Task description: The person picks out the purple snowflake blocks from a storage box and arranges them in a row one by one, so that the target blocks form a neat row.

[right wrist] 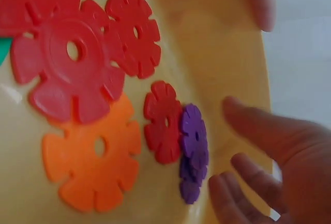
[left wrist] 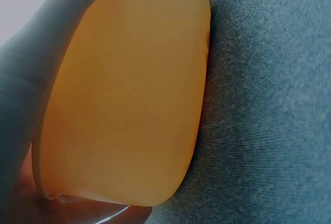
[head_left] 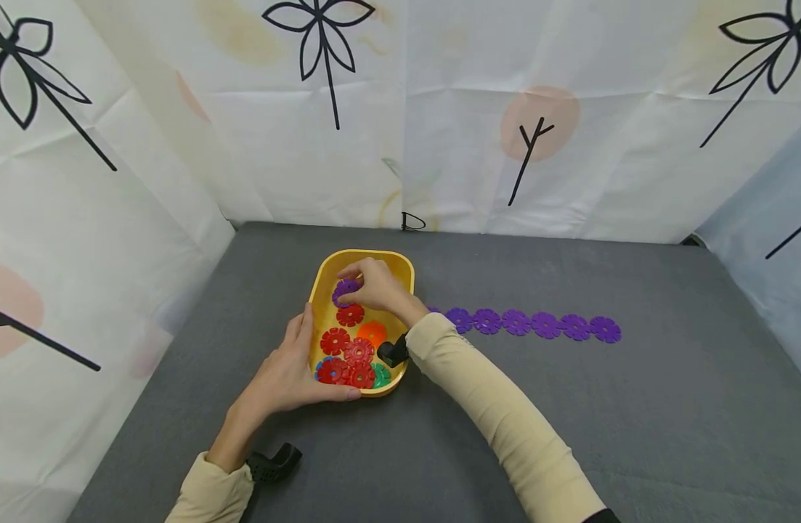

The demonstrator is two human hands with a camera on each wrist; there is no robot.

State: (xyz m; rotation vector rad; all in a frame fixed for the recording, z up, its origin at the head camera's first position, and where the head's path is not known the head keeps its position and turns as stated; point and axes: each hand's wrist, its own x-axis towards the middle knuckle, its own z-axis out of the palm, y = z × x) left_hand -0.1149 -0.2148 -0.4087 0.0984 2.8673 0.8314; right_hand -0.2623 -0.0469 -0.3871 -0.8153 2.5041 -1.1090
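A yellow tray [head_left: 400, 270] stands on the grey table with flower-shaped plastic discs inside. My left hand [head_left: 294, 367] holds the tray at its near left corner, fingers along the left side and thumb at the near rim. My right hand [head_left: 378, 285] is inside the tray at its far end, beside overlapping purple discs [right wrist: 194, 136]. In the right wrist view, its fingers are spread and apart from these discs. Next to them lies a red disc [right wrist: 164, 123]. An orange disc [right wrist: 98, 154], more red discs [head_left: 359, 351] and a green disc [head_left: 381, 375] lie nearer me.
A row of several purple discs [head_left: 516, 322] runs rightward on the table [head_left: 635, 414] from the tray, its left end partly hidden by my right arm. Printed white cloth [head_left: 465, 167] hangs behind and at the sides of the table.
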